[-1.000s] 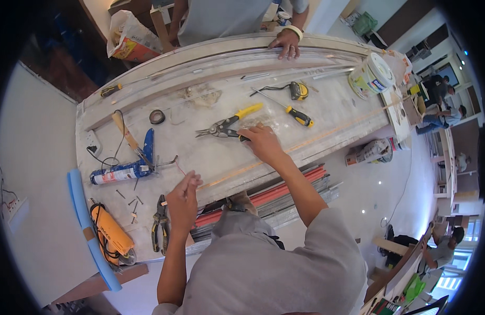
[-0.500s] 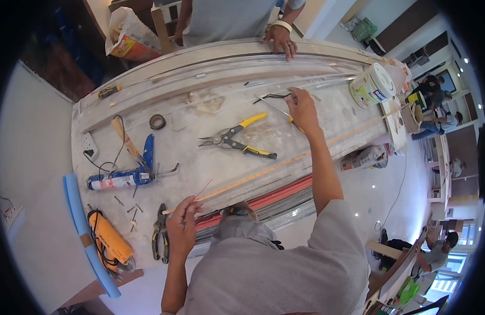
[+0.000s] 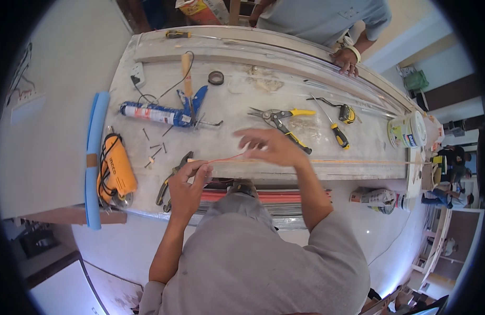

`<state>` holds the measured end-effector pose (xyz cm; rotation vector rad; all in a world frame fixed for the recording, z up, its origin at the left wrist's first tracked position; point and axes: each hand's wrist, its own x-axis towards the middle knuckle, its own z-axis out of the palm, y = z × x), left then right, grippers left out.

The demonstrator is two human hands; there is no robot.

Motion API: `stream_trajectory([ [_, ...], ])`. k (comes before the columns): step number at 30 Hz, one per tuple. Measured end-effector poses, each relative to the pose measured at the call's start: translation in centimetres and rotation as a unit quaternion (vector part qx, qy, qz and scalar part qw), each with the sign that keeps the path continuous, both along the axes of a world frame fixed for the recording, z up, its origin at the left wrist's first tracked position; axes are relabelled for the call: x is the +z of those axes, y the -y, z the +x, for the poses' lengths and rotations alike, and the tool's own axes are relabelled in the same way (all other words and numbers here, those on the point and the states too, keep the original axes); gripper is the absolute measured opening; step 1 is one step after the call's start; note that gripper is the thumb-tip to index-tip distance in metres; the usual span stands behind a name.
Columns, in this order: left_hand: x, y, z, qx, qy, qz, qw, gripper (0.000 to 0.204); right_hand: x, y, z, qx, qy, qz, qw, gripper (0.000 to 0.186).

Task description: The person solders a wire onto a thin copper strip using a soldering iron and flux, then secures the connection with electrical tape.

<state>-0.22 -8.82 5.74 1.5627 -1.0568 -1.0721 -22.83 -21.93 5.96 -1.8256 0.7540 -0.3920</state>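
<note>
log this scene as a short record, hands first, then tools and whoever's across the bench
left hand: pinching a thin red strand
right hand: farther along the strand, fingers loosely spread; contact unclear
beside left hand: yellow-and-black pliers
beyond right hand: snips, handles apart
further right: screwdriver, tape measure
left side: blue caulking gun, orange power tool
across bench: co-worker's hand near the far edge

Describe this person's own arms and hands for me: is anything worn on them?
The left hand and right hand are bare, with no gloves, and no watch or bracelet shows at either wrist. The forearms are uncovered too. Loose, short grey sleeves end near the elbows and match the grey shirt.
</note>
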Motion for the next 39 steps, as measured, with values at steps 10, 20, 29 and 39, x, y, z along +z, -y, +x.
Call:
stream_trajectory([
  [10, -1.5, -3.2, 2.1, 0.06, -0.17, -0.044, 0.983, 0.015, -0.8, -5.8, 6.8, 0.033, 0.074, -0.038, 0.996, 0.014],
  [20, 0.0, -3.1, 4.3, 0.215, -0.307, -0.207, 0.904, 0.016, 2.1, -4.4, 4.0, -0.05, 0.097, -0.134, 0.985, 0.013],
  [29, 19.2, -11.1, 4.0, 0.153, -0.102, -0.537, 0.823, 0.025, 20.8, -9.8, -5.6, -0.178, 0.41, -0.641, 0.624, 0.02],
  [39, 19.5, -10.8, 3.2, 0.178, 0.06, -0.584, 0.79, 0.032, 22.6, -8.7, -6.6, 0.008, 0.484, -0.528, 0.698, 0.014],
])
